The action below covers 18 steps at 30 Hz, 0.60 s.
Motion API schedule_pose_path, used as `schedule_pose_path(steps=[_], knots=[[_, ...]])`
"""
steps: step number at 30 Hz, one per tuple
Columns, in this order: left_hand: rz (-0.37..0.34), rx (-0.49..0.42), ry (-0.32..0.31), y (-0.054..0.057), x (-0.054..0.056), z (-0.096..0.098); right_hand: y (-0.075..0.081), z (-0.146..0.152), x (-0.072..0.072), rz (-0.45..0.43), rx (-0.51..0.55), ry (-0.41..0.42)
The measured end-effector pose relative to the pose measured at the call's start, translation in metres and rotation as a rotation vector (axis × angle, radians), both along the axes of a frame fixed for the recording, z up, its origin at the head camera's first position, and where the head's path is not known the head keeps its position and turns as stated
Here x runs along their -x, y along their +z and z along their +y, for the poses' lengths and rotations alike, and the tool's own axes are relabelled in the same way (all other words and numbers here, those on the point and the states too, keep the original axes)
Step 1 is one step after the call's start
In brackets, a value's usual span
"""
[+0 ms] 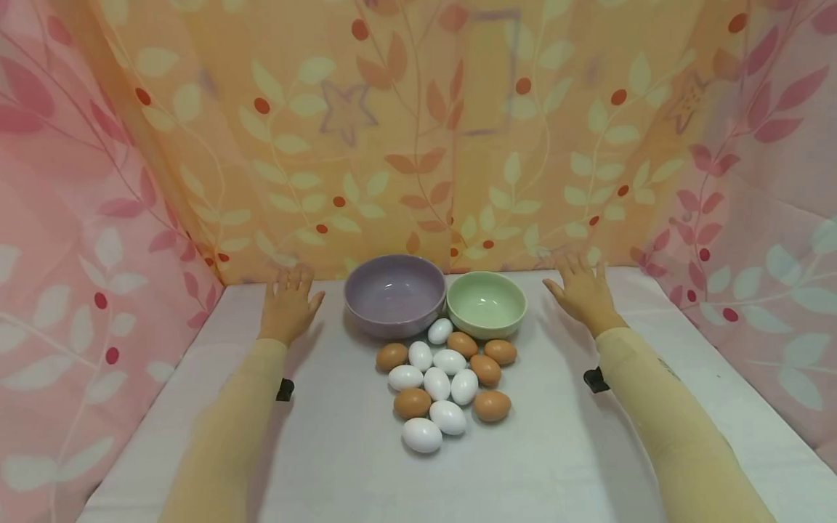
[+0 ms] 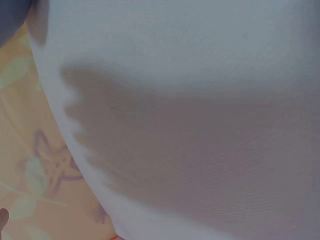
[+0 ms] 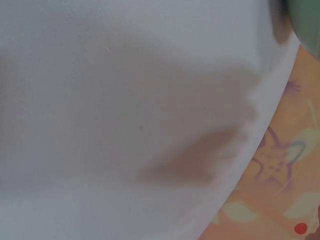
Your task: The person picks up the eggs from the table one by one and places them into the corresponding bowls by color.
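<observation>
light: soft, even | head: sharp | wrist views: blurred, hand shadows on cloth

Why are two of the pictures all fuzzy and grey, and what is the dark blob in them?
Left wrist view: soft and out of focus, with the hand's grey shadow on the white table. Right wrist view: blurred too, another shadow on the table. Head view: sharp, evenly lit, the eggs and both bowls clear, with only faint shadows.

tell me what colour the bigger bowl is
Purple bowl, seen best in the head view.
</observation>
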<state>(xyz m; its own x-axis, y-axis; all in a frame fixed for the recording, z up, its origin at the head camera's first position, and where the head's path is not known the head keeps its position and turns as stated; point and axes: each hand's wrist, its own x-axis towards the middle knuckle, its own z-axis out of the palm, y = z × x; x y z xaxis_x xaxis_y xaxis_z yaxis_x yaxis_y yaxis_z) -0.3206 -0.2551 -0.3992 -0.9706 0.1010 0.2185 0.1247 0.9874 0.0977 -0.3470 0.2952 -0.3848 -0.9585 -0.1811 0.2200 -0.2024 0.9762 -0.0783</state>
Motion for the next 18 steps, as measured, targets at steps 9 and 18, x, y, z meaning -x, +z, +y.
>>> schedule_pose_path(steps=[9,18], knots=[[-0.003,0.016,0.005,-0.0055,-0.0011,0.0,-0.0065,0.0006,0.0014,-0.043,0.014,0.01],[0.004,-0.009,0.0,-0.0022,-0.0004,-0.0022,-0.0089,-0.0017,-0.0028,-0.076,0.046,0.044]])
